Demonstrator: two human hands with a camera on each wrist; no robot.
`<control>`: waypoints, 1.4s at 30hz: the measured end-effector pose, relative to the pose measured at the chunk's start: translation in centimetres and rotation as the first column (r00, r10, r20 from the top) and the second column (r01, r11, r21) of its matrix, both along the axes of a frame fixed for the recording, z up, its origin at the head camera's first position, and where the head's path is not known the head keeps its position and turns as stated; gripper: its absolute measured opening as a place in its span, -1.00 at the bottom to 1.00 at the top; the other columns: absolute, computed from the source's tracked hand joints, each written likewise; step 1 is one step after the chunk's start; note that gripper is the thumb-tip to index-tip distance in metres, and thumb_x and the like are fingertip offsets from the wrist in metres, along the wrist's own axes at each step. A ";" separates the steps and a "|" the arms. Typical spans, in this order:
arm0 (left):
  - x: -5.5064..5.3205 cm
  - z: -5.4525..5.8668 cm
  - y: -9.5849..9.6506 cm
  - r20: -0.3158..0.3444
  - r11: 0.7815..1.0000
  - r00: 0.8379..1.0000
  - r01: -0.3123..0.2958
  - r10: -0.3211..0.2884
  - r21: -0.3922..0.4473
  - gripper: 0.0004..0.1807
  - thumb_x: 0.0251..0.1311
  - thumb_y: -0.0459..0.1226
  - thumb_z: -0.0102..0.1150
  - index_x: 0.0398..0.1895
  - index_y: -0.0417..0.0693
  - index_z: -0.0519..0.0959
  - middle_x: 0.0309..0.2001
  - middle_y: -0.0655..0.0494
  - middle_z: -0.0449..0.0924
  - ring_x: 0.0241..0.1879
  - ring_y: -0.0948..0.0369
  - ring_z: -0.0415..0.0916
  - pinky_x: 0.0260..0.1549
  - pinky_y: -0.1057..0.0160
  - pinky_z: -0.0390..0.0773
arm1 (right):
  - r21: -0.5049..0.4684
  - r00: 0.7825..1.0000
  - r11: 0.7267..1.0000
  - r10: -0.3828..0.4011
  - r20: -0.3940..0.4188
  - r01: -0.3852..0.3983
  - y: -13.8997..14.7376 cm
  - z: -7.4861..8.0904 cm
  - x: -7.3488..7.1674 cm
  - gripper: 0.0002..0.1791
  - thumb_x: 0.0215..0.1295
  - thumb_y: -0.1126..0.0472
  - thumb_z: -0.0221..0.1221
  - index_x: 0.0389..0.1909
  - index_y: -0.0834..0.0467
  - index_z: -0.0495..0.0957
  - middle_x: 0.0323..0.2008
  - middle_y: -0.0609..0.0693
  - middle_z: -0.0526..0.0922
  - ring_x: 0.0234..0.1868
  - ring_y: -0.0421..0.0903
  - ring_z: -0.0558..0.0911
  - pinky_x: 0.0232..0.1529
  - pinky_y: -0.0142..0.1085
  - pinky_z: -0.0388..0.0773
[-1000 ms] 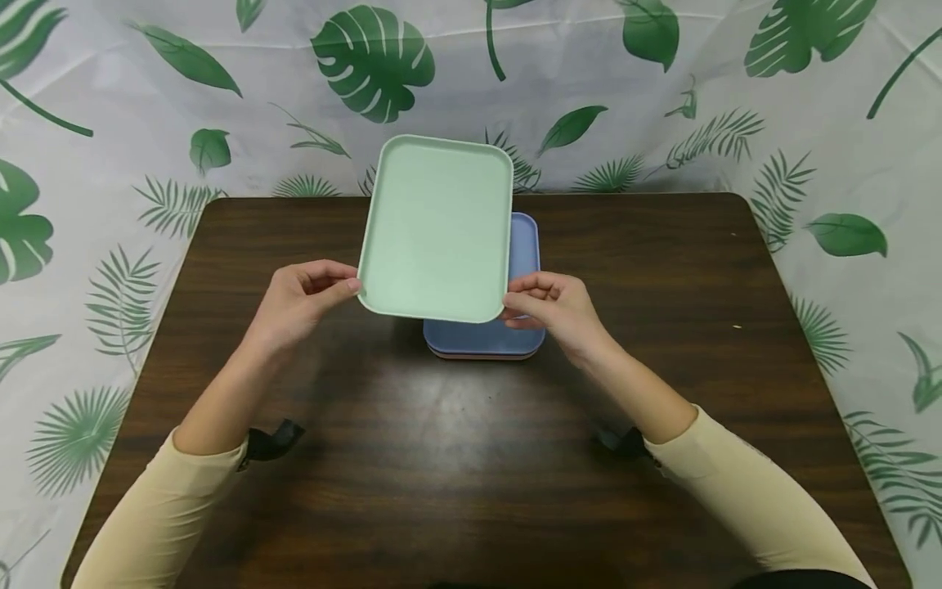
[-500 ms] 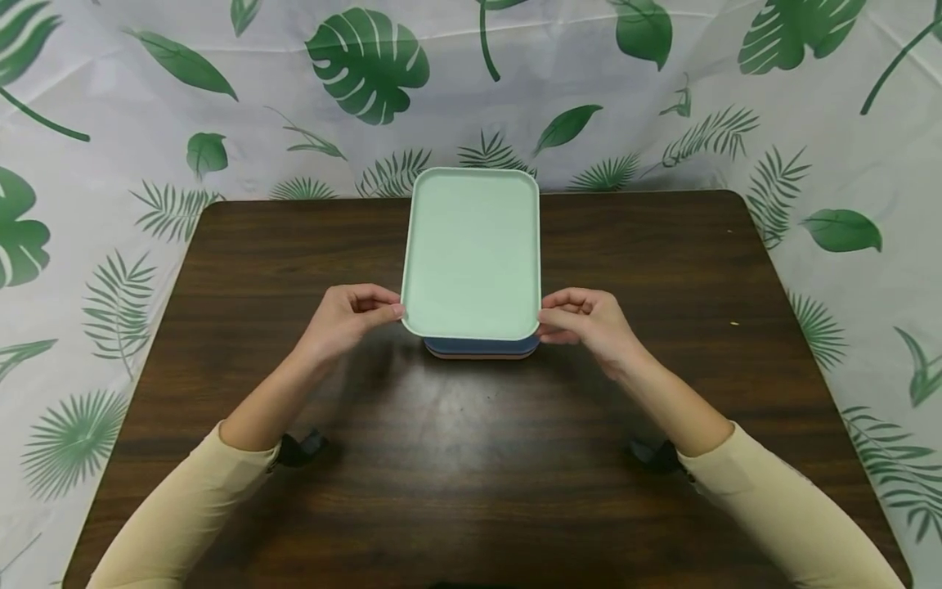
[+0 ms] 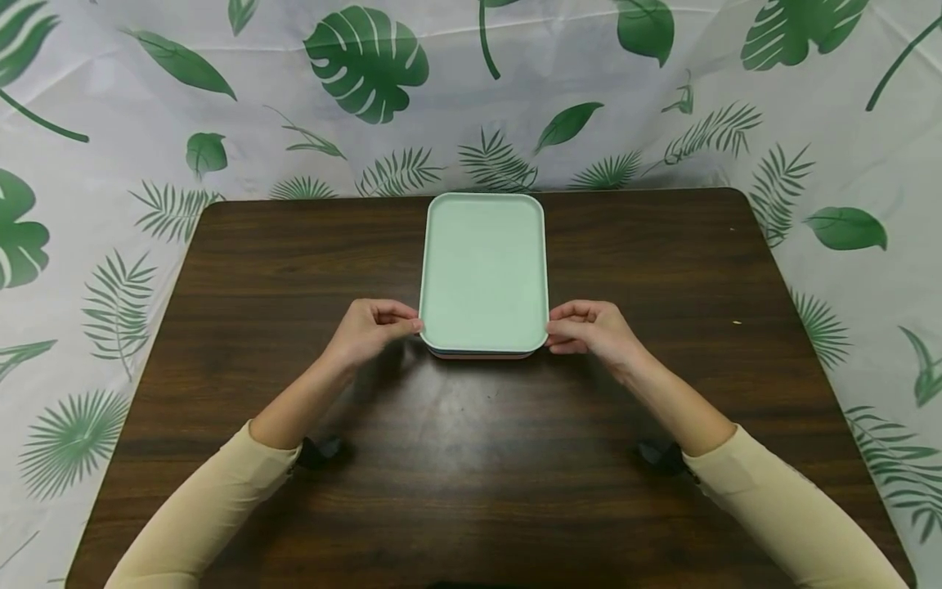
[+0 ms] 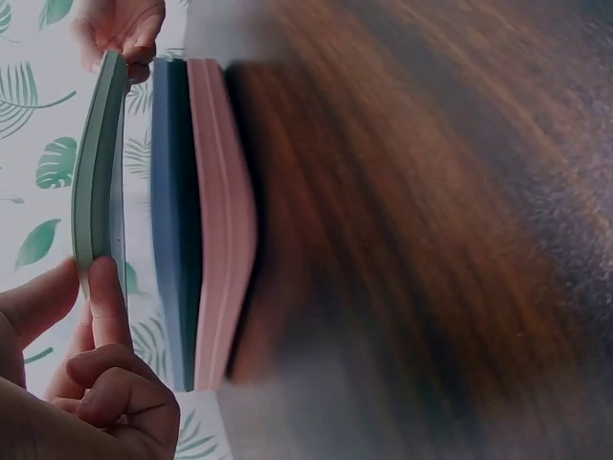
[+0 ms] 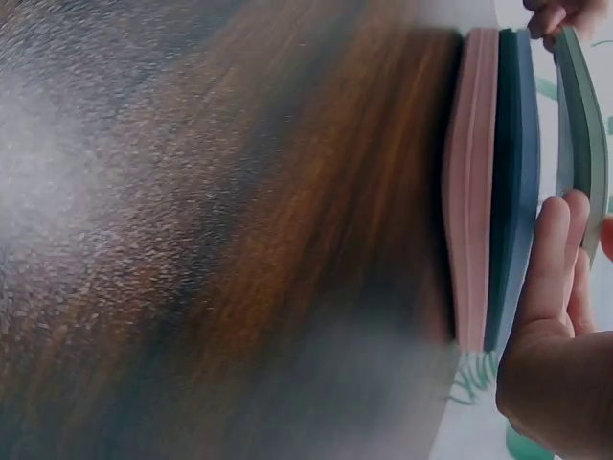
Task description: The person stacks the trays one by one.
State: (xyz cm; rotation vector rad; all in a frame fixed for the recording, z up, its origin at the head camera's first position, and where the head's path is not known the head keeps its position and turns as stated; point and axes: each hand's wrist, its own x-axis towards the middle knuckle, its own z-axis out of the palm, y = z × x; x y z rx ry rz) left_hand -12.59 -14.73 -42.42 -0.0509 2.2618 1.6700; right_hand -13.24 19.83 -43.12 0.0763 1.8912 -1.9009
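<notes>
A pale green tray (image 3: 485, 274) is pinched at its two near side edges, the left hand (image 3: 374, 331) on one side and the right hand (image 3: 593, 334) on the other. Both wrist views show a gap between this tray and the stack beneath it. The stack has a blue tray (image 4: 168, 220) on top, a dark green layer (image 4: 192, 230) under that, and a pink tray (image 4: 222, 220) at the bottom on the table. From the head view the green tray hides nearly all of the stack, leaving only thin rims at the near edge.
The dark wood-grain table (image 3: 471, 474) spreads out around the stack. A white cloth with green leaf prints (image 3: 471, 90) hangs behind the table and along its sides. A tiny pale speck (image 3: 737, 322) lies on the right part of the table.
The green tray has moved right and down, from above and left of the stack to directly over it. Both hands travelled with it, keeping their grip, and the blue tray is now mostly covered.
</notes>
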 end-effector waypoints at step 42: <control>-0.9 -0.7 -0.2 -0.033 0.980 0.994 0.097 -0.104 -0.177 -0.79 0.16 -0.23 0.39 -0.26 -0.22 0.74 -0.36 -0.07 0.71 -0.28 -0.14 0.57 -0.42 0.26 0.48 | 0.048 1.000 0.999 0.004 0.028 -0.005 -0.3 -1.7 -0.9 -0.62 0.18 0.38 0.32 -0.07 0.55 0.52 -0.42 0.07 0.72 -0.45 -0.10 0.71 -0.32 -0.19 0.66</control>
